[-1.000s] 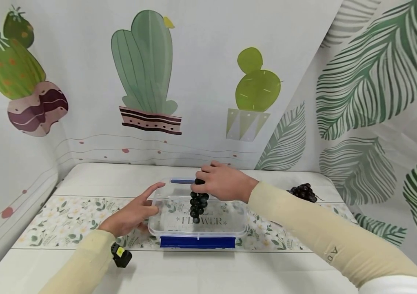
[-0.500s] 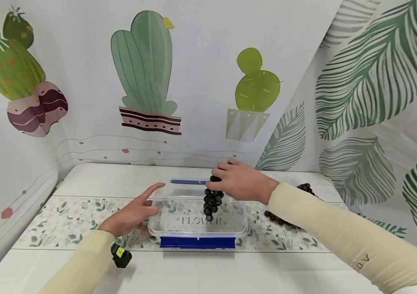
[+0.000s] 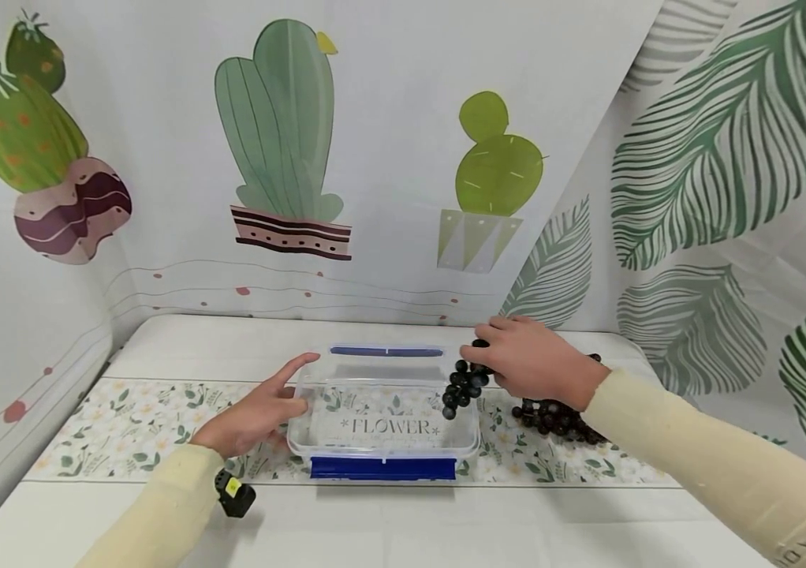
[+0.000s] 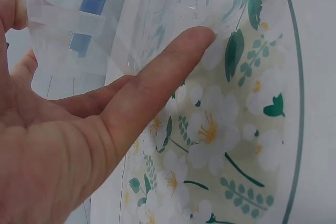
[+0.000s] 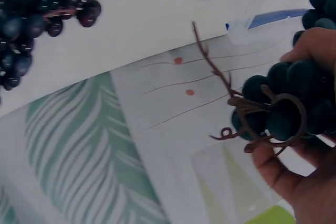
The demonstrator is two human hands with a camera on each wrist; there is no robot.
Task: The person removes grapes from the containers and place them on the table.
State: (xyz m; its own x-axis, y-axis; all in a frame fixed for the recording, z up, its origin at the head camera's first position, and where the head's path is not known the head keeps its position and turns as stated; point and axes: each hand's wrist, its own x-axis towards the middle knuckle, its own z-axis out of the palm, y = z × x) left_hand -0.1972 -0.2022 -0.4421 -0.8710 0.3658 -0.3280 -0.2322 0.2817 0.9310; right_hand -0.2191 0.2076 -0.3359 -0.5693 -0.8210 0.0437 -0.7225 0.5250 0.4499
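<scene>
My right hand [image 3: 534, 359] grips a bunch of dark grapes [image 3: 465, 386] by its upper part. The bunch hangs over the right side of a clear plastic food box [image 3: 387, 453] with blue latches. A curly brown stem [image 5: 241, 103] sticks out between the fingers in the right wrist view. At the box's left side, my left hand [image 3: 254, 414] touches it with fingers stretched out. Its index finger reaches the far left corner, and the thumb lies along the near left wall. Grey "FLOWER" lettering shows through the box.
More dark grapes [image 3: 559, 422] lie on the table right of the box, partly hidden by the right forearm. A floral strip [image 3: 140, 422] crosses the white table [image 3: 289, 525]. A cactus-printed cloth [image 3: 396, 197] stands behind it.
My right hand has carried the bunch rightward, from above the middle of the box to its right side. More of the grapes on the table now shows. The left hand and box stay put.
</scene>
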